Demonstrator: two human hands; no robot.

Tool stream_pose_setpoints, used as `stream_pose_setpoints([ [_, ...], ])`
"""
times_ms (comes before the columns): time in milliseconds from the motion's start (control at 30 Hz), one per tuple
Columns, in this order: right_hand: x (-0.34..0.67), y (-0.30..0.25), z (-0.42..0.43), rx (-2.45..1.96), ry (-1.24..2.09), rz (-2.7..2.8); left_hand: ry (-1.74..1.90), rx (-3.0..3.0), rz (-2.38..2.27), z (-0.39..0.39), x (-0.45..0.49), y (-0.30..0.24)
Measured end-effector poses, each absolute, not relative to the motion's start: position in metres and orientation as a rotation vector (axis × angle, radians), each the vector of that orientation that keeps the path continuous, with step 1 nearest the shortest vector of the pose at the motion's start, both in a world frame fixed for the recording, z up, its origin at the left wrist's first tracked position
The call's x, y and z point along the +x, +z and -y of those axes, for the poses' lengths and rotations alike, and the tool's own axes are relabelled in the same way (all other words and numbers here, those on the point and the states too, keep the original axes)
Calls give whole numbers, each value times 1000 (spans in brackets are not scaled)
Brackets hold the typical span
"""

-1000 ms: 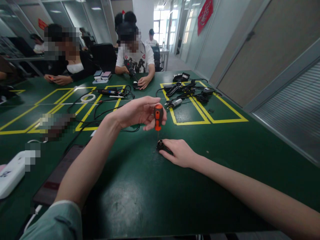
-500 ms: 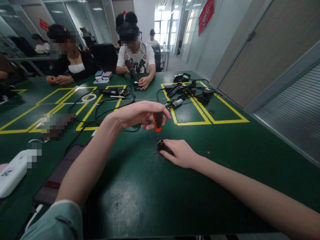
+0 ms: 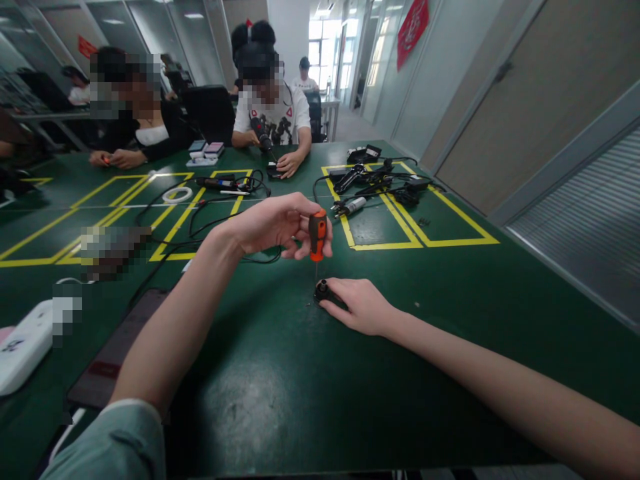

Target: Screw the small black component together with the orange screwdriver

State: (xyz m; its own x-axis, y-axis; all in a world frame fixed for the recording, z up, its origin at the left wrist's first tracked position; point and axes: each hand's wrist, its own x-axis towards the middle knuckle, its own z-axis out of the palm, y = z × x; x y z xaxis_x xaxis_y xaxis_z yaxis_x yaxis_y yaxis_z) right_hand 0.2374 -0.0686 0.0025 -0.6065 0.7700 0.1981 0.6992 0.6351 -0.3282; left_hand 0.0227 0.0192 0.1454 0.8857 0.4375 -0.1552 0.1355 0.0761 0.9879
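My left hand (image 3: 287,225) is closed round the handle of an orange and black screwdriver (image 3: 318,235), thumb and fingers pinching it near the top. The screwdriver stands upright, its thin shaft pointing down at a small black part (image 3: 325,291) on the green table (image 3: 280,373). Whether the tip sits in a screw is too small to tell. My right hand (image 3: 361,305) grips that black part from the right, thumb and fingers on either side, and covers its right end. A short round post sticks up from the part's left end. A tiny speck lies just left of it.
Beyond my hands, black cables and parts (image 3: 370,179) lie within yellow tape outlines. A phone (image 3: 123,347) and a white power strip (image 3: 30,347) are at the left. A white ring (image 3: 177,195) lies farther back. Across the table a co-worker (image 3: 273,113) holds a power driver.
My left fingers have shifted on the screwdriver handle, which has turned and now shows more orange. My right hand and the black part have stayed in place.
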Motion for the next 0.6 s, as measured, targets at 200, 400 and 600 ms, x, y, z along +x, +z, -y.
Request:
stream_pose_setpoints([
  [200,237,2,68,-1183,299,2540,277,1545,-511,-17,22,145],
  [400,238,4,68,-1175,308,2543,291,1533,-528,-16,25,143],
  [600,238,3,68,-1180,316,2542,256,1479,-487,-20,23,143],
])
